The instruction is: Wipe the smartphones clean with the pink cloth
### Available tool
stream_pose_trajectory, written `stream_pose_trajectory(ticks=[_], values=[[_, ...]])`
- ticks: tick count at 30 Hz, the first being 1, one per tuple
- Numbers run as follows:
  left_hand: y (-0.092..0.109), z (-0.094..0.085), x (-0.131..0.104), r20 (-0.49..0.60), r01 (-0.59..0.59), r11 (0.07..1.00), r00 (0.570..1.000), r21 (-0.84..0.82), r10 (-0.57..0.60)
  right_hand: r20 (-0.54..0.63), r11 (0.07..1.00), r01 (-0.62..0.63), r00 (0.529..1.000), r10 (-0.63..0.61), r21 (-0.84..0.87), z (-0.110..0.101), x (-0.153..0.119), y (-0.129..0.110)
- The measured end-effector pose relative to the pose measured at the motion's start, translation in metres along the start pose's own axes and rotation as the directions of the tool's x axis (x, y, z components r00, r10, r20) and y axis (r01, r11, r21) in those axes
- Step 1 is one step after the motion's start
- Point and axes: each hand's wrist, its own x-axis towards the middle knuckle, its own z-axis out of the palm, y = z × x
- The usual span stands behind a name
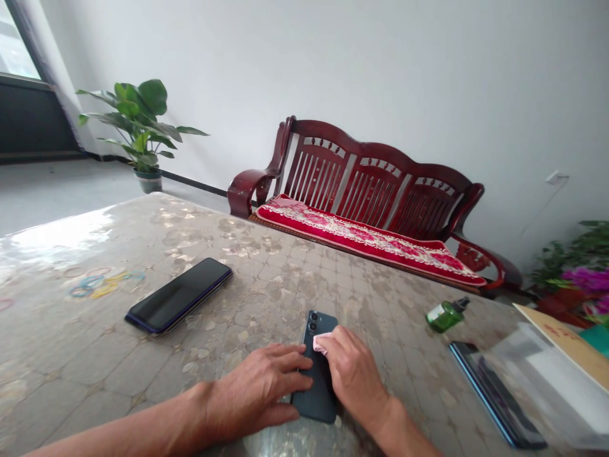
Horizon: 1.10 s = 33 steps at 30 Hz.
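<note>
A dark blue-grey phone [316, 393] lies back side up on the table, its two camera lenses at the far end. My left hand [259, 390] rests at its left edge with the fingers spread, fingertips touching the phone's back. A small pale pink cloth [322, 343] is pinched in my right hand [354, 371], pressed on the phone's back just below and right of the lenses. To the left, a second phone [181, 295] lies screen up, apart from both hands.
The patterned table [266, 279] also holds coloured rubber bands [102, 284], a green spray bottle [445, 316], another phone [495, 393] and a clear plastic box [547, 381] at the right. Beyond stand a red wooden bench [371, 184] and a potted plant [150, 181].
</note>
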Motion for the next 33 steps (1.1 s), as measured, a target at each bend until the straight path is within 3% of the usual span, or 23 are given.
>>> stream_pose_trajectory(ticks=[5, 10, 20, 28, 33], values=[[0.003, -0.003, 0.001, 0.036, 0.017, 1.000, 0.999, 0.023, -0.018, -0.041, 0.990, -0.036, 0.999, 0.031, -0.133, 0.004, 0.016, 0.013], [0.000, 0.000, -0.001, 0.000, -0.014, 1.000, 1.000, 0.028, 0.014, -0.096, 0.975, -0.096, 0.992, 0.078, -0.200, 0.013, 0.039, 0.026], [0.000, 0.003, 0.000, 0.018, -0.008, 0.998, 1.000, 0.054, 0.007, -0.008, 0.999, 0.035, 0.999, -0.035, 0.018, -0.001, -0.010, 0.000], [0.000, 0.002, -0.001, 0.016, -0.012, 0.998, 1.000, 0.063, 0.012, -0.087, 0.987, -0.080, 0.994, 0.068, -0.137, 0.012, 0.030, 0.025], [0.001, 0.004, -0.001, -0.037, -0.056, 0.995, 0.998, 0.086, 0.060, -0.070, 0.997, -0.047, 0.997, 0.042, -0.063, 0.007, 0.015, 0.013]])
